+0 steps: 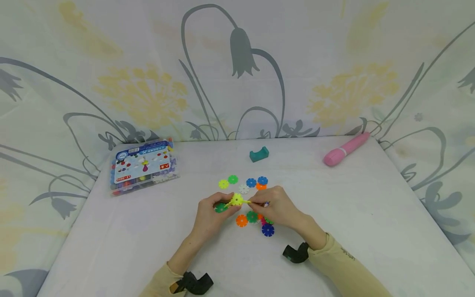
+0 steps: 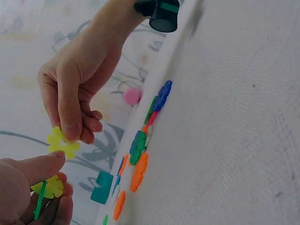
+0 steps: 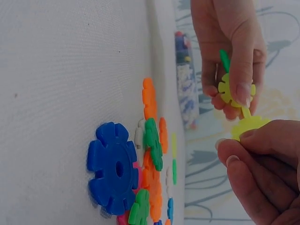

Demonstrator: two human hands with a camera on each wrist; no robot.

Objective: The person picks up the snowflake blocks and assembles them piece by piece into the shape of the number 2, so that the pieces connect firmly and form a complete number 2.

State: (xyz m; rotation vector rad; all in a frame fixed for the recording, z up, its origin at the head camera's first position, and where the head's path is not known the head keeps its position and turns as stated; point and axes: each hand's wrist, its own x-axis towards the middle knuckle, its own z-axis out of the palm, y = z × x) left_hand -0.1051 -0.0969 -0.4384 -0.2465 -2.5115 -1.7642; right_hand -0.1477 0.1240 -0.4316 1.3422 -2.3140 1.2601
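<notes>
Pieces under right hand (image 1: pixel 280 208) hidden

Yellow snowflake discs (image 1: pixel 236 199) pinched over a white tabletop (image 1: pixel 371 214); orange (image 1: pixel 241 220), green (image 1: pixel 252 216) and blue (image 1: pixel 268 229) discs scattered below. Teal block (image 1: pixel 258 154), pink pen (image 1: pixel 345 149). Pale backdrop cloth (image 1: pixel 237 70) printed with grey flowers and yellow blooms.

The discs (image 1: pixel 241 220) look like smooth, slightly glossy plastic. The table (image 1: pixel 371 214) wears matt white woven cloth, its weave fine and rough. The pen (image 1: pixel 346 149) behind the discs is glossy pink plastic.
</notes>
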